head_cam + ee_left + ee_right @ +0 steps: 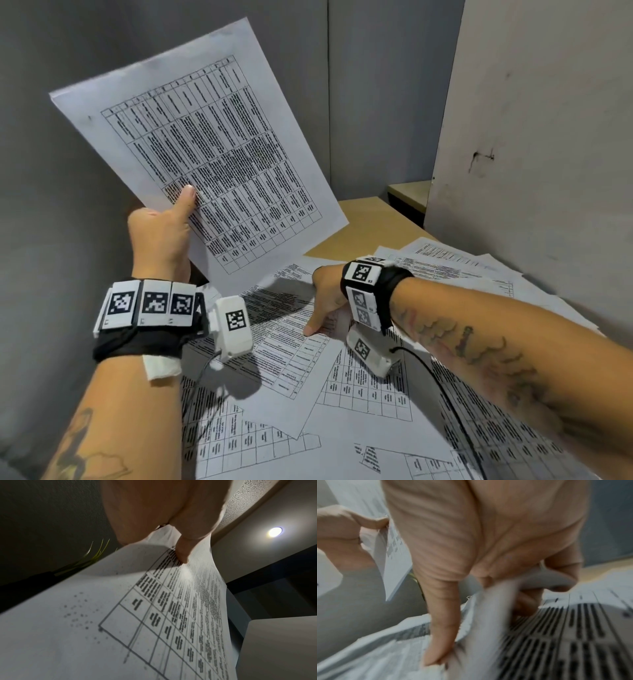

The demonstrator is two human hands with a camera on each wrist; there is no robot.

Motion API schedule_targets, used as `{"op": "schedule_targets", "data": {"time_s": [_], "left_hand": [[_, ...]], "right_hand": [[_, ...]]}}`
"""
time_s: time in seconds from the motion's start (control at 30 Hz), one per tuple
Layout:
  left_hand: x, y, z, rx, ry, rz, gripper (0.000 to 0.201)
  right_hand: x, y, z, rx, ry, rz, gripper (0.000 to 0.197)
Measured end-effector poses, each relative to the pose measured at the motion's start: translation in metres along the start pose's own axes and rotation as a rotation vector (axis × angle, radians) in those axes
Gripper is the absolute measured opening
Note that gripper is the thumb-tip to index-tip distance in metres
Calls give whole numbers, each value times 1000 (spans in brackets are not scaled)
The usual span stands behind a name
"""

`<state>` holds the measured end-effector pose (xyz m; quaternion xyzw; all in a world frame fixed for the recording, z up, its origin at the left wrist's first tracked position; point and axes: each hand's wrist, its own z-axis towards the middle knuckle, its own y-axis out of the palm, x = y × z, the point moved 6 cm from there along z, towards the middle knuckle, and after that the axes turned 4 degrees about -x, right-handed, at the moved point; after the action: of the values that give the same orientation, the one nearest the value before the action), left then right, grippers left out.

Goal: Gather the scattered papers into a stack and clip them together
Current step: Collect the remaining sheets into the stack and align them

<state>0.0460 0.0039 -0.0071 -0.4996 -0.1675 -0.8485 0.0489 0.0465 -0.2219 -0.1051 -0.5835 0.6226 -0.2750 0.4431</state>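
The sheets [205, 147] were thin matt white paper, printed black. The table [370, 222] showed smooth pale wood laminate. Wristbands [137, 339] were black cloth.

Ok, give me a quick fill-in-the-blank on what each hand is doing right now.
1. The raised sheet is held by the ___ hand.
2. The left hand pins that sheet with its ___ on the printed side.
3. The right hand is pinching up a ___ from the desk.
4. The papers on the desk lie ___, not stacked.

Missing words: left; thumb; sheet; scattered
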Motion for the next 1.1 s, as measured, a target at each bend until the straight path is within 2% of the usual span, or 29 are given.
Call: {"op": "schedule_targets", "data": {"time_s": [0.1,0.17,0.2,0.27,0.3,0.4,0.53,0.6,0.7,0.8,0.97,1.1], "left_hand": [[4,4,-4,-28,-17,-49,45],[4,4,-3,-41,-47,-90,18],[3,4,-3,-47,-71,-121,11],[2,8,-3,-73,-115,-181,15],[2,13,-5,-88,-130,-204,18],[0,25,-8,-110,-168,-226,35],[-9,38,-9,-145,-243,-200,29],[-12,39,-8,-123,-265,-181,34],[-13,42,-11,-177,-308,-205,37],[-13,47,-15,-222,-299,-252,37],[-3,55,-22,-209,-104,-176,9],[3,67,-30,-302,34,-125,18]], "right_hand": [[1,-6,-6,111,-63,157,43],[13,-19,-15,245,-74,292,24],[22,-24,-21,299,-64,351,23],[43,-36,-33,413,-99,501,12],[50,-42,-43,464,-187,621,5],[72,-55,-66,580,-420,970,20],[92,-61,-76,697,-548,1350,45],[91,-60,-79,726,-599,1460,43],[86,-58,-81,757,-606,1519,41],[86,-55,-77,726,-569,1469,34],[87,-62,-81,742,-596,1361,62],[86,-72,-88,717,-676,1318,38]]}}
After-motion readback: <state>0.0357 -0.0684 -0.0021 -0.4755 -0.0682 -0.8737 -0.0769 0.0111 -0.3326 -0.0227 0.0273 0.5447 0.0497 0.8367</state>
